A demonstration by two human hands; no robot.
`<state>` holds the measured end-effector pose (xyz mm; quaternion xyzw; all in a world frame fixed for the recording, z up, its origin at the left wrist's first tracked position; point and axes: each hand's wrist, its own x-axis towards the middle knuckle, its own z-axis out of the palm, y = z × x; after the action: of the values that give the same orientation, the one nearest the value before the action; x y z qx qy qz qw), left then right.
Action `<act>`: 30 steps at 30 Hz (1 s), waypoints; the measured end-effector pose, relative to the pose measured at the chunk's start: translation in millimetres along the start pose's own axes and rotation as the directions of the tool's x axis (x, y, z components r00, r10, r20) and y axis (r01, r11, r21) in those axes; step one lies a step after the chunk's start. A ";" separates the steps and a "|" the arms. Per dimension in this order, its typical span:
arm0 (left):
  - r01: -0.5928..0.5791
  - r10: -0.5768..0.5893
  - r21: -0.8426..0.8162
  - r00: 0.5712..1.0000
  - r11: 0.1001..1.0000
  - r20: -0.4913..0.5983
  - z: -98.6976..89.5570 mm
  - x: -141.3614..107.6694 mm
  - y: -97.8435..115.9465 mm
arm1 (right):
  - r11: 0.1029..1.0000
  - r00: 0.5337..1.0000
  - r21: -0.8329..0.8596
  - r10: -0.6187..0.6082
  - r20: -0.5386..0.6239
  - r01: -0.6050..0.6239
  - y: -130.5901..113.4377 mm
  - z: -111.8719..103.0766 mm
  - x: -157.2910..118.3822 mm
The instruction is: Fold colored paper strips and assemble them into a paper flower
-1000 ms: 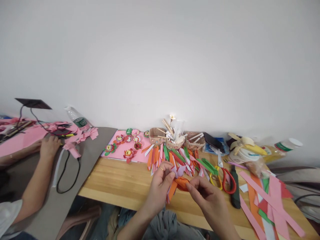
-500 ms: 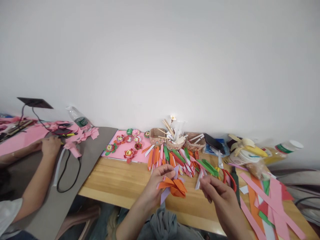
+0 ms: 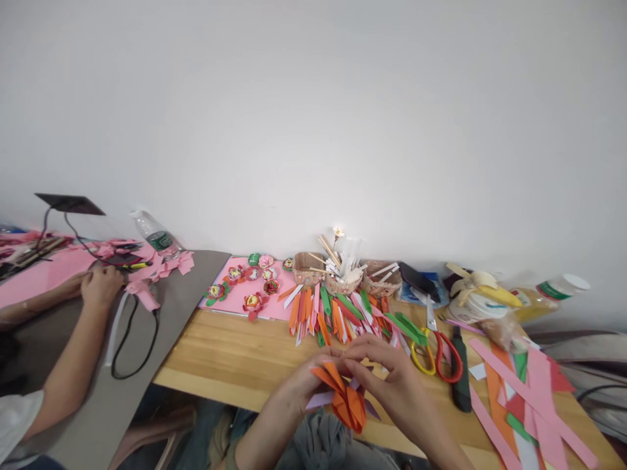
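Note:
An orange folded-paper piece (image 3: 349, 406) with pale purple paper sticking out beside it hangs beneath my two hands, near the table's front edge. My left hand (image 3: 313, 377) is closed on it from the left. My right hand (image 3: 386, 372) meets the left at the fingertips, its fingers bent together over the top of the piece; whatever they pinch is hidden. Just behind the hands lies a fan of folded paper strips (image 3: 337, 313) in orange, green, pink and white. Finished paper flowers (image 3: 253, 301) rest on a pink sheet (image 3: 235, 308) to the left.
Small baskets (image 3: 308, 269) with sticks stand by the wall. Red and yellow scissors (image 3: 448, 358), a dark green pen-like tool (image 3: 460, 378) and loose strips (image 3: 533, 398) lie right. Leftward are another person's hands (image 3: 100, 287), a pink glue gun (image 3: 143, 294) and a bottle (image 3: 155, 234).
My right hand has moved left from beside the scissors and now touches my left hand. The orange piece has turned and hangs lower. The white-pink strip my right hand pinched is no longer clearly visible.

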<state>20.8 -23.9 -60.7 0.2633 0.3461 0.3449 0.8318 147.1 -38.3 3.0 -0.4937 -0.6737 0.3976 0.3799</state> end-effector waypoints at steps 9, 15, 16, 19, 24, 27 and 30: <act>-0.094 0.094 0.074 0.996 0.993 -0.001 1.1 -0.7 -12.9 | 0.999 0.996 0.047 0.009 0.094 -0.014 4.4 9.0 -12.1; -0.163 0.177 0.126 0.979 0.978 -0.102 1.9 -1.8 3.4 | 0.992 0.993 0.082 0.098 -0.063 -0.093 9.4 10.6 -9.5; -0.205 0.224 0.135 0.963 0.969 -0.146 1.8 -4.4 9.8 | 0.992 0.989 0.087 0.098 -0.108 -0.089 10.4 9.9 -9.5; -0.378 0.420 0.186 0.851 0.907 -0.315 3.0 -17.6 26.4 | 0.998 0.970 0.060 0.049 -0.239 -0.036 14.3 8.7 -11.0; -0.583 0.786 0.679 0.618 0.446 0.014 13.7 -40.0 34.3 | 0.989 0.932 -0.110 -0.128 -0.338 0.096 18.4 8.4 -14.4; -0.574 0.854 0.805 0.486 0.151 0.187 18.6 -41.0 32.8 | 0.945 0.900 -0.259 -0.280 -0.335 0.198 16.2 6.5 -15.0; -0.564 0.871 0.825 0.384 -0.042 0.307 19.5 -36.8 32.1 | 0.864 0.845 -0.419 -0.427 -0.321 0.277 12.6 4.1 -14.1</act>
<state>3.8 -35.7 -12.3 0.7131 0.3924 0.5476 0.1940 151.1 -50.2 -11.8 -0.4909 -0.7214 0.0801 0.4818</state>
